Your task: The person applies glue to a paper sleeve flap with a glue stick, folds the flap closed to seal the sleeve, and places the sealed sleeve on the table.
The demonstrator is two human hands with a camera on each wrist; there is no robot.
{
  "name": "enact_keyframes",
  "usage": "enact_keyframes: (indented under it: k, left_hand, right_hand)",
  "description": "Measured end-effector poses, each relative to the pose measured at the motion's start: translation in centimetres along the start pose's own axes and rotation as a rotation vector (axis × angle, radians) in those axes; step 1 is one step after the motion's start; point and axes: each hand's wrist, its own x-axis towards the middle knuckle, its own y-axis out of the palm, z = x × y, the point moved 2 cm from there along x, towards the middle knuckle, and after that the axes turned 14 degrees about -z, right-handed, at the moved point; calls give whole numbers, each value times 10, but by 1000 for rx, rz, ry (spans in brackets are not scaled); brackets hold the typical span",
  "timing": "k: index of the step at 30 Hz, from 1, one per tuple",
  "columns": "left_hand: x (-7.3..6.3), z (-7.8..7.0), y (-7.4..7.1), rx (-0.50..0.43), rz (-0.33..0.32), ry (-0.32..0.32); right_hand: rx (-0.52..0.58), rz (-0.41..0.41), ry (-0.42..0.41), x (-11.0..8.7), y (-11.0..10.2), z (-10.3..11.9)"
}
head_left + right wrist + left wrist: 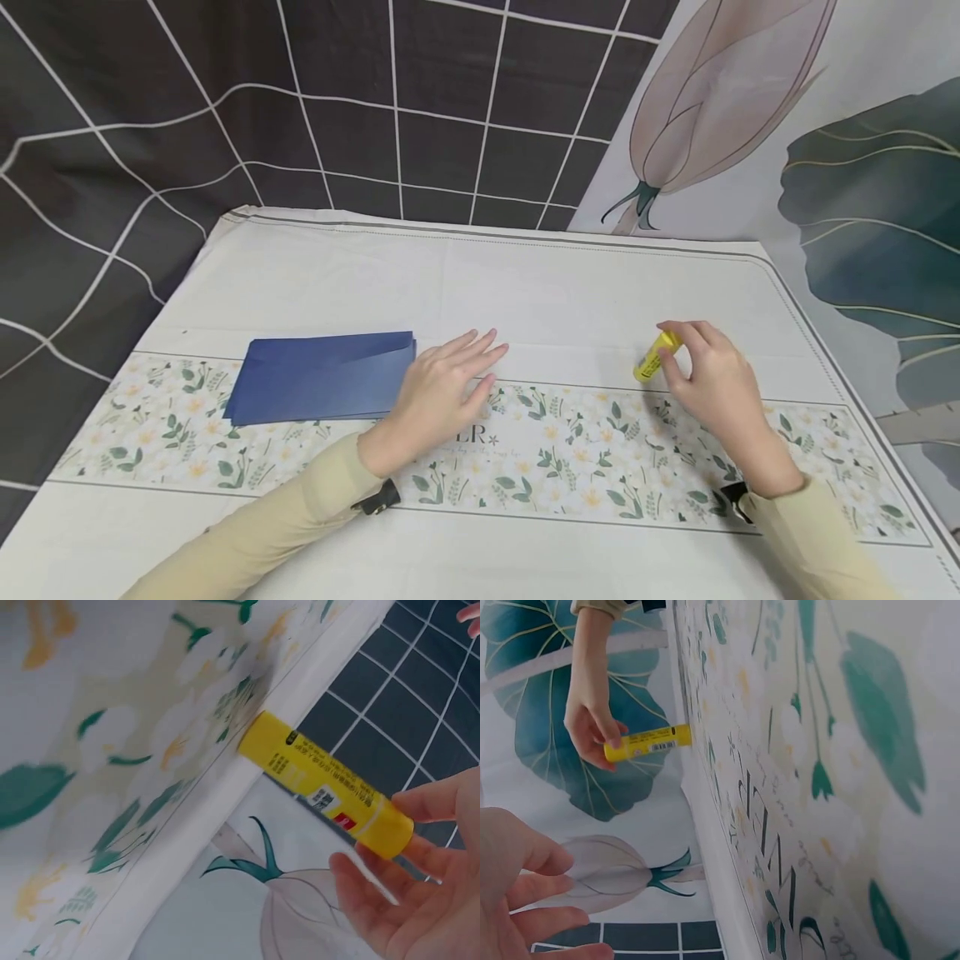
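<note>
A yellow glue stick (pixel 655 357) stands on the white cloth at the right, its base at the table and its upper end among the fingers of my right hand (pixel 715 379). The right wrist view shows printed text and a barcode along the glue stick (pixel 326 784), with thumb and fingers around its top end. My left hand (pixel 446 383) holds nothing, palm down with fingers loosely spread over the middle of the table. Just left of it lies a stack of dark blue envelopes (pixel 322 379), slightly offset from one another.
A white tablecloth (pixel 525 292) with a printed floral band (pixel 555 462) covers the table. Behind it hangs a dark curtain with white grid lines (pixel 442 117). A pale curtain with large flower and leaf prints (pixel 750 175) hangs at the right.
</note>
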Motion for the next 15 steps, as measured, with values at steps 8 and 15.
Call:
enact_keyframes:
  k: [8,15]
  left_hand:
    - [-1,5,0,52,58,23]
    - [1,8,4,130,180,24]
  right_hand:
    - [6,-60,19,6,6,13]
    - [55,101,-22,13,25,44]
